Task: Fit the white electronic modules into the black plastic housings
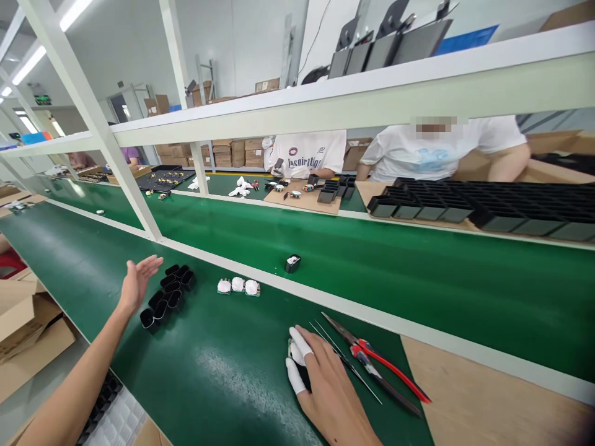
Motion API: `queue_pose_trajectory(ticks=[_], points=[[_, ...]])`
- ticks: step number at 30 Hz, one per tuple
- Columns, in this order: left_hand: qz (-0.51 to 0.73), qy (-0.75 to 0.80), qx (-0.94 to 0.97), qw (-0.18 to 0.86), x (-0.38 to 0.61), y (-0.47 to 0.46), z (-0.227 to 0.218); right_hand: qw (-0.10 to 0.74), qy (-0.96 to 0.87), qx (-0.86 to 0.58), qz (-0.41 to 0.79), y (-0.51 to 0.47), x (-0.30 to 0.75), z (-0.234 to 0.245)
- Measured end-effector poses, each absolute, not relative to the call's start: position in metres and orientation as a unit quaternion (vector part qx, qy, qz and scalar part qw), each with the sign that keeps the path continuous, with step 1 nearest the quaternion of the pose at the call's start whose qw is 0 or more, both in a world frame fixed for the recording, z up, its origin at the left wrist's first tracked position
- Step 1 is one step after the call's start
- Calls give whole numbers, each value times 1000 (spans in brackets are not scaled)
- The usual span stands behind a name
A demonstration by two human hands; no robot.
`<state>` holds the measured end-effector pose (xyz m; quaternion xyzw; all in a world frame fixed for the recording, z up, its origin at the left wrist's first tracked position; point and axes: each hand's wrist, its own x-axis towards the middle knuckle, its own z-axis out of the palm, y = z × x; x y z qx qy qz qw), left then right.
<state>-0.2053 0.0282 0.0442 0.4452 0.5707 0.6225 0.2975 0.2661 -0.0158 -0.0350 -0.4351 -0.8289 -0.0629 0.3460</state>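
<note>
My left hand [137,282] reaches out over the green bench with fingers stretched flat, just left of a cluster of several small black open housings [168,295]. My right hand [320,381], with white finger cots on two fingertips, rests on the mat and is curled around a small dark part [297,367] I cannot make out. A row of three small parts with white round tops [238,286] lies between the hands, farther back. Red-handled pliers [374,362] and thin metal tweezers [344,362] lie right beside my right hand.
A single black housing [292,263] sits on the green conveyor belt [418,279]. Across it, two people in white shirts work beside black trays [488,207]. Cardboard boxes [28,328] stand at my left; a brown board [488,402] lies at right. A white shelf frame [297,111] spans overhead.
</note>
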Motion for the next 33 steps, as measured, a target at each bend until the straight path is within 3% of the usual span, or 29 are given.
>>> queue_pose_trajectory(ticks=[2, 7, 13, 21, 27, 33], points=[[597, 580, 507, 224, -208, -7, 41, 346, -812, -462, -84, -15, 268, -36], [362, 608, 706, 11, -193, -50, 14, 350, -802, -477, -86, -13, 267, -37], [370, 611, 697, -64, -168, -23, 12, 362, -821, -442, -27, -18, 268, -27], [316, 561, 739, -199, -196, -53, 8, 319, -801, -507, -14, -20, 272, -22], [368, 539, 742, -152, -153, -69, 41, 342, -805, -482, 52, -20, 270, -17], [294, 406, 856, 124, -48, -33, 51, 333, -814, -474, 50, -22, 272, -16]])
